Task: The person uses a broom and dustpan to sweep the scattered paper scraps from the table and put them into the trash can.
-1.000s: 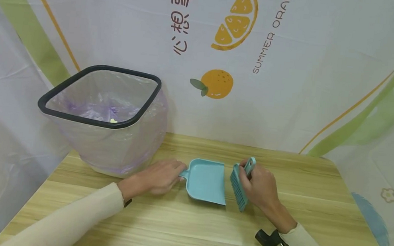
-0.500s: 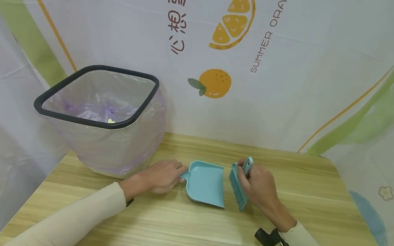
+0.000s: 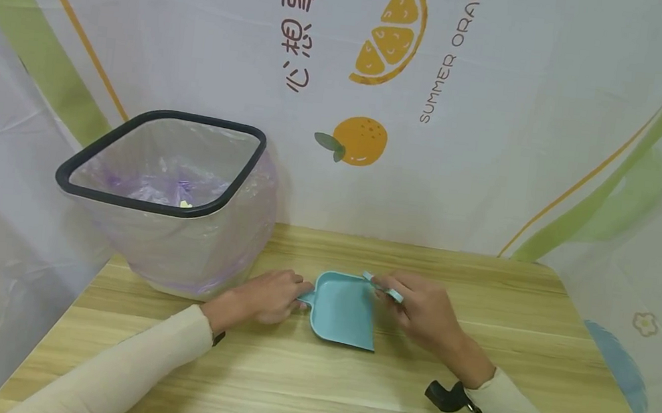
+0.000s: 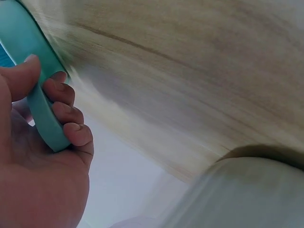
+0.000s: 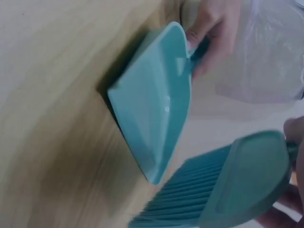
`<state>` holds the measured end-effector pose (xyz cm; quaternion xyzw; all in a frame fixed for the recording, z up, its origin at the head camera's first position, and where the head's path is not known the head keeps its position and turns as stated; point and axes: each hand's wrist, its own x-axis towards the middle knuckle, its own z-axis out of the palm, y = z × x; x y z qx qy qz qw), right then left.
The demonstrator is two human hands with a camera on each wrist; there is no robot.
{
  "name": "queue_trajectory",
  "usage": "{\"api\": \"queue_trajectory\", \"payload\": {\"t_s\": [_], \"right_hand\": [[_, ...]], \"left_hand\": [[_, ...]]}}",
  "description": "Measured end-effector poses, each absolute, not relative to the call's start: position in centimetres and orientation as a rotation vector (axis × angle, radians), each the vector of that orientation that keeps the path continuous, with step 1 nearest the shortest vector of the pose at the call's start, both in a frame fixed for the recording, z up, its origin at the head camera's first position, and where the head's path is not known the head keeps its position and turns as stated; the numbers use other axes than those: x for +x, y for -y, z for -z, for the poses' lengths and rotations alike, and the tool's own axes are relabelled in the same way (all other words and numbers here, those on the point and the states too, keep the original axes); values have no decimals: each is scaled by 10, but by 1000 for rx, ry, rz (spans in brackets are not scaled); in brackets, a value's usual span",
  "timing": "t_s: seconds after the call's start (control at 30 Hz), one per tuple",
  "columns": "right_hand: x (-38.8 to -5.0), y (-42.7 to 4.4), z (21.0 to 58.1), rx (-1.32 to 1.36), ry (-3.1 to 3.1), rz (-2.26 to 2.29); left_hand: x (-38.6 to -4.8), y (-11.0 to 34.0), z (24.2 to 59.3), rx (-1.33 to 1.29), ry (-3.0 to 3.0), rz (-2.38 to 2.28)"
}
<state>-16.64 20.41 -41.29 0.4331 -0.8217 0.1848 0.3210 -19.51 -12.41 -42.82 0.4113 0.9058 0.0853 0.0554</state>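
A light teal dustpan (image 3: 344,310) lies near the middle of the table, its open edge facing right. My left hand (image 3: 273,297) grips its handle (image 4: 45,116), fingers curled round it in the left wrist view. A matching hand brush (image 5: 251,178) is in my right hand (image 3: 426,311), at the upper end of the pan's open edge. In the head view my fingers hide most of the brush. The right wrist view shows its bristles pointing toward the table, close by the pan's lip. Nothing shows inside the pan.
A lined waste bin (image 3: 211,248) with a black rim (image 3: 126,197) stands at the back left, behind my left hand. Inside it lies a small pale yellow scrap (image 3: 185,204). A printed white curtain (image 3: 461,180) hangs behind the wooden table (image 3: 287,390).
My right hand has turned and moved the brush left, to the dustpan's open edge; its bristles no longer show in the head view. The dustpan and left hand have barely shifted.
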Motion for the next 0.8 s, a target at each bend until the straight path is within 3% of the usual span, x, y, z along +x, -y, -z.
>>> {"api": "queue_trajectory", "payload": {"t_s": [0.4, 0.8], "right_hand": [[-165, -188, 439, 1422, 2052, -340], [-165, -181, 455, 1446, 2151, -310]], "left_hand": [[-197, 125, 428, 1282, -2750, -231], [-196, 125, 428, 1242, -2753, -188]]}}
